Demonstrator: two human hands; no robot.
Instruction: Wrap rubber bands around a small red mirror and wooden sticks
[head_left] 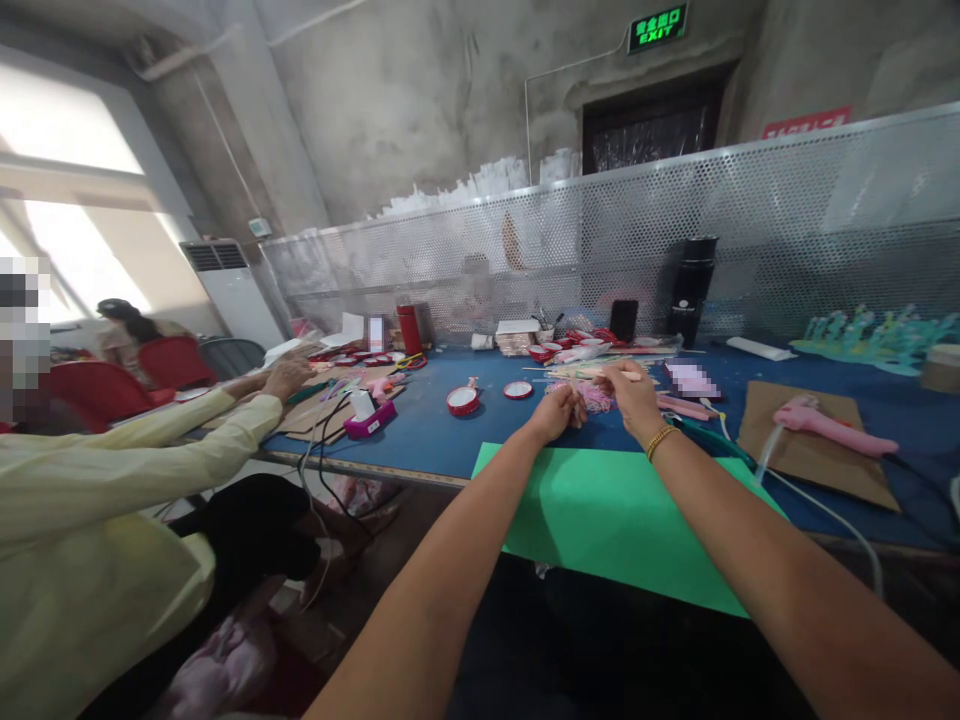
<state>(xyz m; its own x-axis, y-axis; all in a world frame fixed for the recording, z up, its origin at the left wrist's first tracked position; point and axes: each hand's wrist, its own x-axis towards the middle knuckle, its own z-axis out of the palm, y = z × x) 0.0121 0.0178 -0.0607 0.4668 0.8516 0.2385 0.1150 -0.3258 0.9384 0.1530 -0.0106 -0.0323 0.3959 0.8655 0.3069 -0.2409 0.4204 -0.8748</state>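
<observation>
My left hand [560, 413] rests low over the table beside a heap of pink strands [596, 397], its fingers curled; whatever they hold is too small to name. Just to its right, my right hand [632, 398] is closed in a pinch near the same strands. Something small and pale shows at its fingertips, but its kind is unclear. Thin wooden sticks [574, 372] lie behind both hands. Beneath my forearms a green sheet [600, 520] hangs over the table's front edge. Left of my hands are an open red tin [463, 402] and a round red-rimmed lid [517, 390].
A pink glue gun [836, 428] lies on cardboard [817, 470] at right, its cable trailing. A black bottle [691, 290] stands by the perforated metal screen [450, 260]. At left, a co-worker's yellow sleeve [150, 480] reaches over the table near a purple box [370, 420].
</observation>
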